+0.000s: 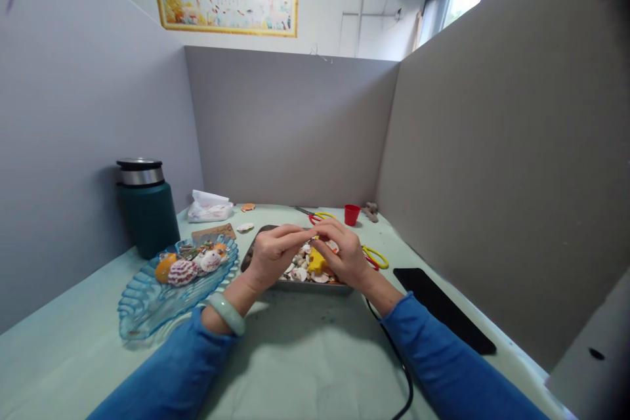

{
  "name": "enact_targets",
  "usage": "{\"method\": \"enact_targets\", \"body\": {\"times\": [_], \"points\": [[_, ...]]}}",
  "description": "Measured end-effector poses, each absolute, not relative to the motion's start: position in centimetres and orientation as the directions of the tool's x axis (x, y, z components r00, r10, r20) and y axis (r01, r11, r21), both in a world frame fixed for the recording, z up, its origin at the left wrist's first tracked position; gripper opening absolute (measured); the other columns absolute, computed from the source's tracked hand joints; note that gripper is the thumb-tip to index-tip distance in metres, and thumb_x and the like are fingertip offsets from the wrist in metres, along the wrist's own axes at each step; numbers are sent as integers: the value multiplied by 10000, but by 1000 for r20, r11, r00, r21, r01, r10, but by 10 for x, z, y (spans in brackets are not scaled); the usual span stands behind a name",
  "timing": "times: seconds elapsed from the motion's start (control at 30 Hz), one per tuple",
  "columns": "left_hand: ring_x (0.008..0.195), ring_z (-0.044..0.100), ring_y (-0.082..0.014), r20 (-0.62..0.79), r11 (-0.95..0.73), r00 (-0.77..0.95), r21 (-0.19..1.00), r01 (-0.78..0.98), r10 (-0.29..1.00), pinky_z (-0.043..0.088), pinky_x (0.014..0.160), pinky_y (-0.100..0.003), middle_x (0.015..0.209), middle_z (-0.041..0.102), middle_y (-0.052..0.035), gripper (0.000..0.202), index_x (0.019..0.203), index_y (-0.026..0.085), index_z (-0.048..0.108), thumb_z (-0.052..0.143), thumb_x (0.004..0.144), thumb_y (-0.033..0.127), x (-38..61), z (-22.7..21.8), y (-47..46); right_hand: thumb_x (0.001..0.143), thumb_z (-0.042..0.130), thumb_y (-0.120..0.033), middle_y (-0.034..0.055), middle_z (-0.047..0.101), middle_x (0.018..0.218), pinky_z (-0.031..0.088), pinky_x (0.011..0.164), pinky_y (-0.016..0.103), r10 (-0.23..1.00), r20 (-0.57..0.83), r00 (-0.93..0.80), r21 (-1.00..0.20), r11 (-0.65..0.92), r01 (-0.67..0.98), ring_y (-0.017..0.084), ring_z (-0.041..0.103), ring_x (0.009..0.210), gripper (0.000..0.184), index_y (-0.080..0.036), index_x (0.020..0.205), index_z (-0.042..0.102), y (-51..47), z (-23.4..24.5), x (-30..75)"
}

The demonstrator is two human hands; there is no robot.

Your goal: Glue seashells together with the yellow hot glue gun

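Both hands meet above a dark metal tray [315, 287] that holds several small shells [298, 269] and a yellow piece [317, 261] whose kind I cannot make out. My left hand [276, 251] has its fingers closed, with the fingertips touching those of the other hand. My right hand [344, 252] is also closed, thumb and fingers pinched together. Whatever sits between the fingertips is too small and hidden to name. A pale green bangle [226, 314] circles the left wrist.
To the left, a blue glass dish [147, 315] carries shells and orange pieces. Behind it stands a dark green flask [149, 216]. A tissue pack [210, 207], a red cup [352, 214] and scissors [377, 257] lie around the tray. A black flat slab [443, 308] and cable [401, 361] are at right.
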State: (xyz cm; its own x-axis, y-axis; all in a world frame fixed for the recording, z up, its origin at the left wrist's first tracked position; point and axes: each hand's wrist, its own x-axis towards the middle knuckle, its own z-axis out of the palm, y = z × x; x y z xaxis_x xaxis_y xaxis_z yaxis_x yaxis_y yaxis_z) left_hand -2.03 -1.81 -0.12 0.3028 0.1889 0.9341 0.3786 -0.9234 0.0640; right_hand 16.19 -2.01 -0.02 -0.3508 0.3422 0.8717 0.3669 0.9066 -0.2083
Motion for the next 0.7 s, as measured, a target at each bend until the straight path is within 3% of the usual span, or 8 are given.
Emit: {"method": "enact_targets", "body": {"times": [0.27,0.5,0.7], "points": [[712,611,-88,937,-897,315,-5,441,150,485,658,-187,824,672,-36,279,1042,219,677,513,843,112,-19,-4,-17,903,471,-259,48,621,853,460,758,301,434,808,-398,-325,892,313,163,572,805,141,-189,881,592,-17,-1,160],[737,601,-105,899,-843,415,-111,526,141,483,682,-220,851,660,-46,371,1177,223,599,491,842,106,-23,-8,-17,893,485,-261,45,586,802,443,729,299,421,811,-406,-290,892,346,163,535,763,119,-185,849,566,-18,-2,160],[775,596,-124,858,-840,475,-104,532,195,489,697,-249,938,641,-75,436,1270,218,517,460,846,133,-21,-9,-18,894,481,-264,36,580,767,440,707,287,433,815,-386,-310,887,341,153,534,727,150,-180,806,568,-19,-1,160]]}}
